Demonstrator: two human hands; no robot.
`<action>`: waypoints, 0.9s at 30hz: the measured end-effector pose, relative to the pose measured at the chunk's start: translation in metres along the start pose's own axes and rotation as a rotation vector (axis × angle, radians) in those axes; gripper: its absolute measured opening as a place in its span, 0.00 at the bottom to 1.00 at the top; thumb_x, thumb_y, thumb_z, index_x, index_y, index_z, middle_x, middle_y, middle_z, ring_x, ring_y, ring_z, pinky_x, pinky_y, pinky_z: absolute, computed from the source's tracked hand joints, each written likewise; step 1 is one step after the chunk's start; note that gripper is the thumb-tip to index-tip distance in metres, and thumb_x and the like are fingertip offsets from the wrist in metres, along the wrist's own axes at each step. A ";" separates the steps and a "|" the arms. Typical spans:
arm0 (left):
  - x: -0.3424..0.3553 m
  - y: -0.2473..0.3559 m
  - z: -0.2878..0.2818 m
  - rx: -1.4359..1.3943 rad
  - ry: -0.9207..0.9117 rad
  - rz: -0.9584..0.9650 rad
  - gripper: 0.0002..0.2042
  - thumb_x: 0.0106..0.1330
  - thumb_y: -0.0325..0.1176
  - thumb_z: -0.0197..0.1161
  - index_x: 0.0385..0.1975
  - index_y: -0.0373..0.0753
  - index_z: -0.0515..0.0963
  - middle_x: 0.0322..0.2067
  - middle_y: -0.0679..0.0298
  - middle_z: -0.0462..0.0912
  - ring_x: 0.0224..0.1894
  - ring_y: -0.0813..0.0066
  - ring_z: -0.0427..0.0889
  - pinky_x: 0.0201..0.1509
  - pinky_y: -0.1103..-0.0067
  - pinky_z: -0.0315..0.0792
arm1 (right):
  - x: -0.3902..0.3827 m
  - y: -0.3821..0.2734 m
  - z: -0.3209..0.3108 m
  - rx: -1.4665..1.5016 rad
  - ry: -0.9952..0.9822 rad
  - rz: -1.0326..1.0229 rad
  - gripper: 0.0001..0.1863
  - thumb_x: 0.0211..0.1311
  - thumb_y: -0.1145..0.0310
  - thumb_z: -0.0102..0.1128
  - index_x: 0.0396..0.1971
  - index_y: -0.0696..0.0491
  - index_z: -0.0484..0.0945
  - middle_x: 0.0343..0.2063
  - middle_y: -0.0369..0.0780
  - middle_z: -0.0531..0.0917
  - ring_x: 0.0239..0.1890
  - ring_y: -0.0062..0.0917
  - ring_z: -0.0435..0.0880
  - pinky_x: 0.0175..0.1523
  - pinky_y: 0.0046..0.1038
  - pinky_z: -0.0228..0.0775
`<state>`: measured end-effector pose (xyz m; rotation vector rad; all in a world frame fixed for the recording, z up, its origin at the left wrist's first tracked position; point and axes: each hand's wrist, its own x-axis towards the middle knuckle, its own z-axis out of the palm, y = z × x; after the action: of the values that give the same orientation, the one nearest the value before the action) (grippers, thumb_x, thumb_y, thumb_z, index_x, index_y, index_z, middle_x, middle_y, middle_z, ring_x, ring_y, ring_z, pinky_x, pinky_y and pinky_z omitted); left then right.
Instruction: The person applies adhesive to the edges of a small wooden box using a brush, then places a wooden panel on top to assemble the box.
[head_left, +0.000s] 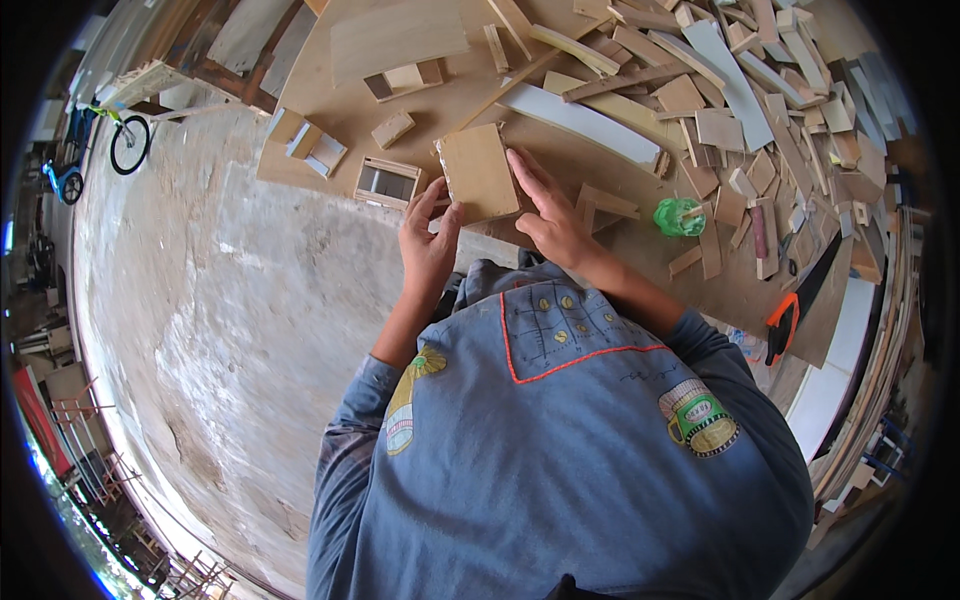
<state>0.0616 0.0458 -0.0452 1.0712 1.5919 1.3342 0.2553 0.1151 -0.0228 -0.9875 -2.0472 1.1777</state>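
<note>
Between both hands is a square plywood piece [472,168] with a pale, rough left edge, at the table's near edge. My left hand [428,235] grips its lower left corner with curled fingers and thumb. My right hand [540,210] holds its right side, fingers fairly straight along the edge. Just left lies an open-topped small wooden box [388,183] with a grey interior. A small wooden block [393,129] lies above that box, and joined wood strips [607,207] lie to the right of my right hand.
The table [330,110] bears more small assemblies, a pile of offcuts [755,120] at right, a green plastic container [679,216] and an orange-handled saw [785,320]. Concrete floor [210,330] lies at left, with a bicycle [130,144] beyond.
</note>
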 end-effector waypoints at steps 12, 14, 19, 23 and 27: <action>-0.001 0.006 0.001 0.038 -0.005 -0.018 0.21 0.66 0.31 0.62 0.57 0.30 0.74 0.47 0.52 0.79 0.45 0.68 0.83 0.50 0.75 0.77 | -0.024 -0.008 0.012 -0.091 0.014 -0.019 0.46 0.51 0.79 0.51 0.73 0.56 0.47 0.73 0.54 0.46 0.76 0.46 0.42 0.76 0.38 0.38; -0.002 0.006 0.001 0.036 -0.012 -0.012 0.21 0.66 0.31 0.62 0.58 0.30 0.73 0.47 0.52 0.79 0.45 0.68 0.83 0.50 0.75 0.77 | -0.031 -0.009 0.008 -0.082 0.012 -0.031 0.44 0.53 0.78 0.51 0.73 0.55 0.50 0.73 0.53 0.49 0.76 0.45 0.44 0.76 0.38 0.39; -0.002 0.007 0.001 0.000 -0.019 -0.013 0.23 0.66 0.31 0.62 0.60 0.30 0.71 0.46 0.53 0.78 0.45 0.69 0.82 0.48 0.75 0.77 | -0.024 -0.002 -0.013 -0.082 0.106 -0.025 0.38 0.55 0.77 0.52 0.70 0.51 0.61 0.72 0.48 0.56 0.74 0.41 0.52 0.75 0.36 0.43; 0.000 0.015 0.003 0.041 -0.016 0.011 0.24 0.65 0.30 0.63 0.61 0.30 0.70 0.47 0.54 0.77 0.43 0.71 0.83 0.47 0.76 0.78 | -0.001 0.003 -0.008 -0.010 0.124 0.053 0.35 0.62 0.67 0.54 0.71 0.49 0.58 0.70 0.56 0.56 0.72 0.49 0.54 0.73 0.40 0.47; 0.003 0.017 0.003 0.163 -0.020 0.080 0.26 0.63 0.30 0.65 0.62 0.30 0.70 0.48 0.54 0.77 0.40 0.73 0.83 0.46 0.77 0.78 | 0.014 0.014 0.001 -0.053 0.103 0.034 0.37 0.65 0.60 0.55 0.72 0.50 0.54 0.68 0.63 0.54 0.71 0.55 0.54 0.73 0.42 0.48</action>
<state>0.0653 0.0508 -0.0290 1.2547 1.6817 1.2583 0.2511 0.1313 -0.0337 -1.0893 -1.9972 1.0716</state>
